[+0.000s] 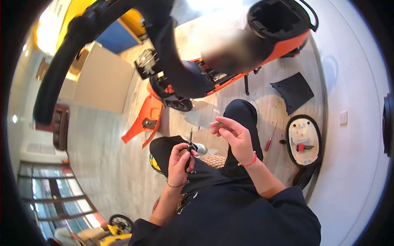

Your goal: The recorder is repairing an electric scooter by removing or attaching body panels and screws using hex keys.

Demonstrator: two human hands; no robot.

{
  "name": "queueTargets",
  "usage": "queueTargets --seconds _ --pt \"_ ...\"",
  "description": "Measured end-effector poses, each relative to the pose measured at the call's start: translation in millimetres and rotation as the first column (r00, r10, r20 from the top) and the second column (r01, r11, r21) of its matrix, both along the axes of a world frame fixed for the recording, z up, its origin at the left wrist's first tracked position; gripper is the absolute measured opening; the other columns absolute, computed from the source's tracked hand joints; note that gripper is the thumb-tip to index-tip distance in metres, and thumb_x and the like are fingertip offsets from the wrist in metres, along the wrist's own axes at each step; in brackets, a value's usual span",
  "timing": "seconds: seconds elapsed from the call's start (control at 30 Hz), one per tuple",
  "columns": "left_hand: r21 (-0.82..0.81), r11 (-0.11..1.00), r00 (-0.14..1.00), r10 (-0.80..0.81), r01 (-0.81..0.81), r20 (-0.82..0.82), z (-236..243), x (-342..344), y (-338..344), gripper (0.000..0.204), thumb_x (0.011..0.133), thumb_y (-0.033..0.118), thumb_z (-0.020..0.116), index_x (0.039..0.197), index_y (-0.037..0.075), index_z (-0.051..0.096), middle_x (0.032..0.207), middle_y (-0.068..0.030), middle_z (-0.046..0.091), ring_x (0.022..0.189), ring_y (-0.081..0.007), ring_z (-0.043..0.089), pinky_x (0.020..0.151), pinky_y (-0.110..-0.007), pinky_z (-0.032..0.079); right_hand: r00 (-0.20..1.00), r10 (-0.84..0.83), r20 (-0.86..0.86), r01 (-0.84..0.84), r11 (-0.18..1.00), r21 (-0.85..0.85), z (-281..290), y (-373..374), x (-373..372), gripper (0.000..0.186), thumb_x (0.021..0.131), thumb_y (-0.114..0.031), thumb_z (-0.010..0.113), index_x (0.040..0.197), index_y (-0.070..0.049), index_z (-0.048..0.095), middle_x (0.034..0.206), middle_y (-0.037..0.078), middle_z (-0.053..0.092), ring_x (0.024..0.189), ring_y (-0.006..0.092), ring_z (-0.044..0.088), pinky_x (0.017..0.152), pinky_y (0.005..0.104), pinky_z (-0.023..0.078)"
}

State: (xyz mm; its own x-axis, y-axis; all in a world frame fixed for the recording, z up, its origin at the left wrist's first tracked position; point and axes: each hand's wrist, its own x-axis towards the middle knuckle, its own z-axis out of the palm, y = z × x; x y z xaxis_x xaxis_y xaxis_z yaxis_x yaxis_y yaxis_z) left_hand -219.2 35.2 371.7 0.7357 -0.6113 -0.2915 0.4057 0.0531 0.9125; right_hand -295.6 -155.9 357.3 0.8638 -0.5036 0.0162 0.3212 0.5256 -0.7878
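Note:
My left hand (pixel 178 166) is closed around a dark screwdriver (pixel 189 146), its metal shaft pointing up. My right hand (pixel 234 137) is raised to its right, with a small metal piece (pixel 218 122), too small to make out clearly, between thumb and fingers. Above both hands stands an orange and black scooter (pixel 269 53) with its body opened and some inner parts bare; its curved black handlebar (pixel 57 74) arches across the upper left. An orange curved panel (pixel 145 115) lies on the floor left of my knees.
On the right floor lie a black panel (pixel 292 92), a red-handled screwdriver (pixel 268 143) and an oval padded tray (pixel 312 129) holding small tools, beside a white wall (pixel 357 172). A beige board (pixel 102 78) stands upper left. A yellow wheeled vehicle (pixel 119 235) is at lower left.

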Motion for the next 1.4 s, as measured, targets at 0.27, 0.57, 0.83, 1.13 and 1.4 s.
queueTargets --seconds 0.27,0.57,0.83,1.13,1.4 --pt "-0.222 0.973 0.998 0.063 -0.057 0.022 25 -9 43 0.024 0.089 0.007 0.045 0.113 0.005 0.042 0.085 -0.0135 0.056 0.051 -0.0070 0.042 0.042 -0.016 0.030 0.933 0.317 0.172 -0.336 0.938 0.090 55 39 5 0.057 0.077 0.011 0.038 0.133 -0.001 0.035 0.126 0.014 0.047 0.108 0.0204 0.051 0.087 0.0287 0.041" --pt "-0.303 0.953 0.995 0.031 -0.001 0.095 34 1 74 0.027 0.088 0.004 0.045 0.114 0.004 0.041 0.085 -0.0135 0.058 0.052 -0.0055 0.043 0.043 -0.015 0.030 0.883 0.461 0.088 -0.465 0.885 0.033 86 77 22 0.067 0.070 0.007 0.039 0.136 0.000 0.028 0.133 0.018 0.040 0.114 0.0247 0.046 0.086 0.0309 0.038" --pt "-0.305 0.951 0.998 0.062 -0.051 0.029 25 8 96 0.027 0.088 0.003 0.045 0.114 0.004 0.041 0.084 -0.0130 0.058 0.054 -0.0056 0.044 0.045 -0.015 0.032 0.850 0.527 -0.006 -0.527 0.850 -0.011 79 99 39 0.064 0.073 0.006 0.041 0.136 -0.001 0.028 0.133 0.018 0.040 0.113 0.0241 0.047 0.086 0.0305 0.038" --pt "-0.044 0.984 0.981 0.177 -0.174 0.085 -4 10 93 0.024 0.090 0.011 0.045 0.113 0.003 0.045 0.086 -0.0043 0.055 0.060 -0.0044 0.041 0.049 -0.015 0.032 0.819 0.571 -0.045 -0.571 0.821 0.020 34 132 24 0.053 0.081 0.008 0.043 0.132 0.002 0.032 0.115 0.010 0.049 0.094 0.0146 0.053 0.084 0.0281 0.043" --pt "0.000 0.997 0.986 0.078 -0.079 -0.149 -19 -1 66 0.035 0.093 0.026 0.044 0.113 -0.002 0.047 0.104 -0.0110 0.056 0.091 -0.0161 0.055 0.076 -0.027 0.046 0.911 0.389 -0.137 -0.413 0.857 -0.307 5 112 5 0.045 0.079 0.001 0.049 0.123 0.000 0.042 0.107 0.010 0.052 0.089 0.0151 0.056 0.077 0.0262 0.045"
